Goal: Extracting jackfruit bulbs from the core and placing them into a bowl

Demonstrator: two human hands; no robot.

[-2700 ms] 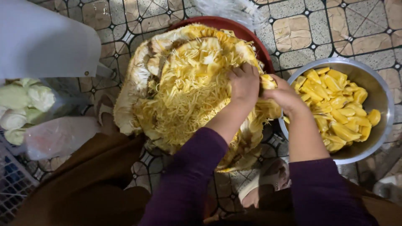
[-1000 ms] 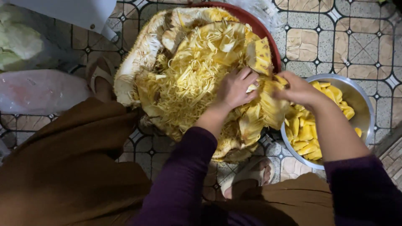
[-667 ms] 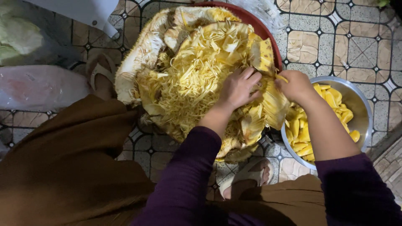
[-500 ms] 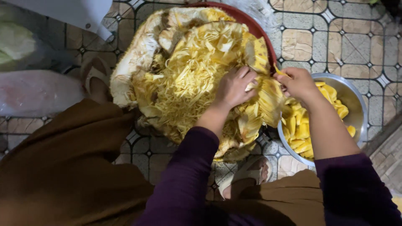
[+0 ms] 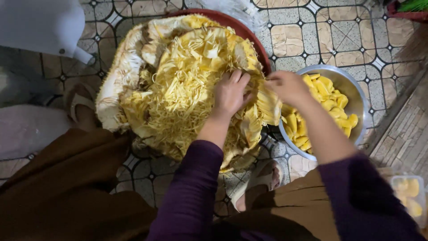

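Observation:
A big opened jackfruit (image 5: 178,85), a heap of yellow fibres with pale rind at its left, fills a red basin (image 5: 254,33) on the tiled floor. My left hand (image 5: 230,91) presses on the fibres at the fruit's right side, fingers spread. My right hand (image 5: 289,87) pinches fibres at the fruit's right edge, just above the rim of a steel bowl (image 5: 359,96). The bowl holds several yellow jackfruit pods (image 5: 327,100). Both arms wear purple sleeves.
A white plastic object (image 5: 40,24) lies at the top left and a pale bag (image 5: 26,134) at the left. My sandalled feet (image 5: 256,183) rest under the basin. A clear box with yellow pieces (image 5: 408,196) sits at the lower right, beside a brick-paved edge.
The view has shifted a little. My right hand has moved from the bowl's side toward the fruit's right edge and now pinches fibres there. My left hand stays pressed on the fruit.

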